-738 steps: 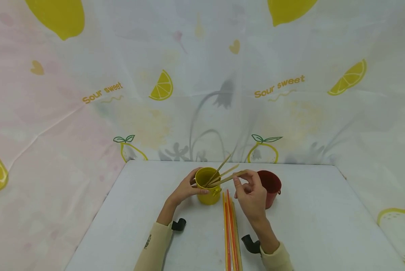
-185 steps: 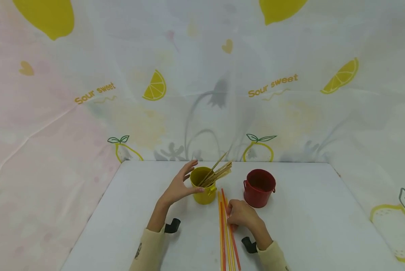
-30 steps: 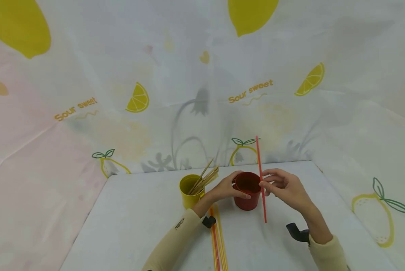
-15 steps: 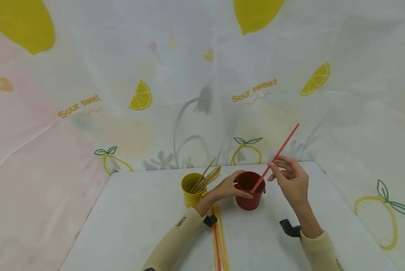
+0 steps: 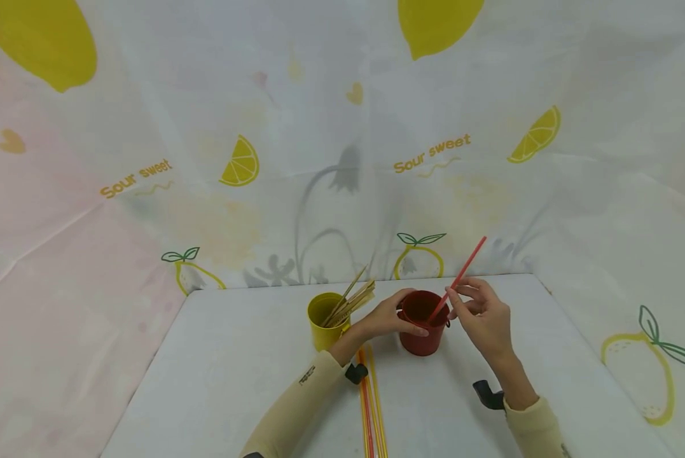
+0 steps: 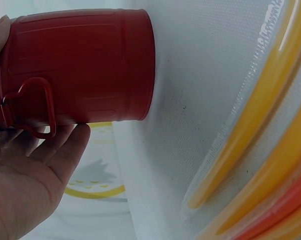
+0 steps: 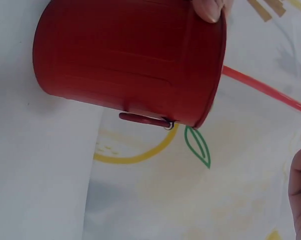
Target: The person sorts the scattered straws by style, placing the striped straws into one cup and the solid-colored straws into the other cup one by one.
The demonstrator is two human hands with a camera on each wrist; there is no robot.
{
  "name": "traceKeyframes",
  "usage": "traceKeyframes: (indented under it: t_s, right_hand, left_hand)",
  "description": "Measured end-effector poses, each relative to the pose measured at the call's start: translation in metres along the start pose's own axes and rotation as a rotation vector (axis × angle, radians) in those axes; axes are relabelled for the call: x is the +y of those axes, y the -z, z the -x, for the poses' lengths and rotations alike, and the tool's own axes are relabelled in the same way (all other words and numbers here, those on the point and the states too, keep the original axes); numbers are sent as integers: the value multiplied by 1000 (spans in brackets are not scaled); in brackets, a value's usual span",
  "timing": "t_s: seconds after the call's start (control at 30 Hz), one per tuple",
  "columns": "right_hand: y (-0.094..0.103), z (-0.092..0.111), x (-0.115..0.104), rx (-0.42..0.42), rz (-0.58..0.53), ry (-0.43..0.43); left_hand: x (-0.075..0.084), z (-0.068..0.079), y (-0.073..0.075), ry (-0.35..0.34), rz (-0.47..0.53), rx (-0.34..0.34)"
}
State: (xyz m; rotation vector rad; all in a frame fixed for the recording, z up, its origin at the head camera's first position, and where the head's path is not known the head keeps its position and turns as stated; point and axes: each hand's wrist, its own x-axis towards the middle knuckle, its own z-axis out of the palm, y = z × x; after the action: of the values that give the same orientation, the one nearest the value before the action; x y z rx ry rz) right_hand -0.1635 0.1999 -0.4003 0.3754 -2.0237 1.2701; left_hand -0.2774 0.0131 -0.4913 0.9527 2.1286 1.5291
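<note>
My left hand [image 5: 385,318] holds the small red bucket [image 5: 422,343] at its rim, thumb on the near side and fingers behind. In the left wrist view the bucket [image 6: 80,60] stands upright on the table, a heart-shaped handle hanging on its side. Between thumb and fingers, my right hand [image 5: 485,315] pinches a red straw [image 5: 469,259]. The straw slants down to the left, its lower end inside the red bucket. The right wrist view shows the straw [image 7: 263,87] crossing the rim, with only part of the right hand [image 7: 300,185] at the edge.
A yellow bucket [image 5: 327,337] with several thin wooden sticks [image 5: 350,302] leaning in it stands left of the red one. Several yellow and red straws [image 5: 373,407] lie lengthwise on the white table, partly under the left forearm. Clear wrapping shows on the straws [image 6: 240,145] close up.
Earlier the hands were at the yellow bucket and the straws; the left now holds the red bucket. Over the last second the right hand tilted the red straw and lowered its end into that bucket.
</note>
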Motion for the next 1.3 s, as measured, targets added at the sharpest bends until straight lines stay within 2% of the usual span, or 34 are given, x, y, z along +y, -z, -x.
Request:
traceKeyframes:
  t_s: [0.1,0.33,0.47,0.83,1.3]
  right_hand:
    - [-2,5,8,-15,18,-27]
    - [-8,20,46,-22,25,-73]
    - [-9,28,58,-38,29,-112]
    - [-10,40,65,-153,92,-273]
    - [-10,44,71,-135,77,-308]
  left_hand:
    - [0,0,0,1,2,1]
    - [0,0,0,-6,-5,0]
    - [1,1,1,-13,-18,1]
    - [0,1,1,-15,-24,7]
    - [0,2,-1,18,-8,19]
